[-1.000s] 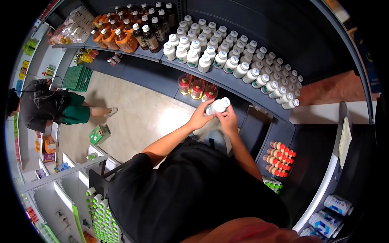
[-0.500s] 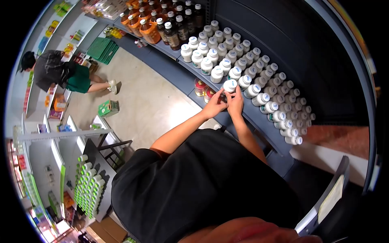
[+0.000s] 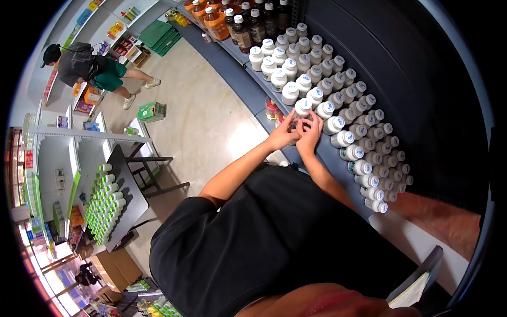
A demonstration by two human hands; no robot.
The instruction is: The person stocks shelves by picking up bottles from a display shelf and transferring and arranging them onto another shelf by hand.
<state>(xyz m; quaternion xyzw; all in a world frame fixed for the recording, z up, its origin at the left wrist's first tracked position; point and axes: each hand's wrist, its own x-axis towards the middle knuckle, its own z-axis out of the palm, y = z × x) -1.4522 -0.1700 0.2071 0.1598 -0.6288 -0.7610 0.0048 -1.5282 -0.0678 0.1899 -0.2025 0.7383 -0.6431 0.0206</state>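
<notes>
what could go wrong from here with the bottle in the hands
The held bottle is close to its neighbours, so a sideways nudge might tip one.

The left hand and right hand are crowded together at the front of the shelf; if the grip slips, the bottle could drop towards the floor.

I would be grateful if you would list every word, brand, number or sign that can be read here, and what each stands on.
None can be read with certainty.
White bottle between left hand and right hand: blue print on its cap, too small.
Rows of white bottles: blue cap print and side labels, too small.
Dark bottles: labels too small.
Green carton: markings blurred.
</notes>
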